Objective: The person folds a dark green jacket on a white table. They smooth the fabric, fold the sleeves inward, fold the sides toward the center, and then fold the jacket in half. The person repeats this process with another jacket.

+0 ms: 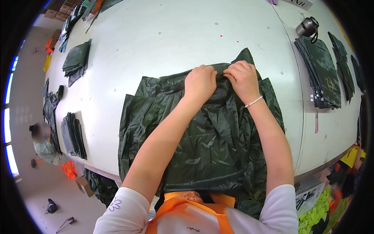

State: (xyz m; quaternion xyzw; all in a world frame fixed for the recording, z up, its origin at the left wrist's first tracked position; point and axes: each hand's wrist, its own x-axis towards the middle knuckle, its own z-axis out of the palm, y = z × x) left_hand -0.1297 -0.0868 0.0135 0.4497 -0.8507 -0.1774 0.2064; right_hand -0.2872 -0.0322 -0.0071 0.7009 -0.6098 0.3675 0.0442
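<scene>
A dark green, shiny garment [202, 136] lies spread over the near edge of the table in front of me. Its far edge is bunched into a band, and one pointed corner sticks up beyond my right hand. My left hand [200, 81] is closed on that far edge, fingers curled into the cloth. Close beside it on the right, my right hand [242, 80] pinches the same edge between thumb and fingers. A small gap separates the two hands. A bead bracelet [253, 102] circles my right wrist.
Folded dark green pieces [320, 74] are stacked at the right, below a metal flask [307, 26]. At the left lie a folded green bundle [76, 58] and a grey-green stack [73, 135]. Beyond the table's left edge is another person [46, 146]. Bright yellow-green cloth [314, 212] lies low at the right.
</scene>
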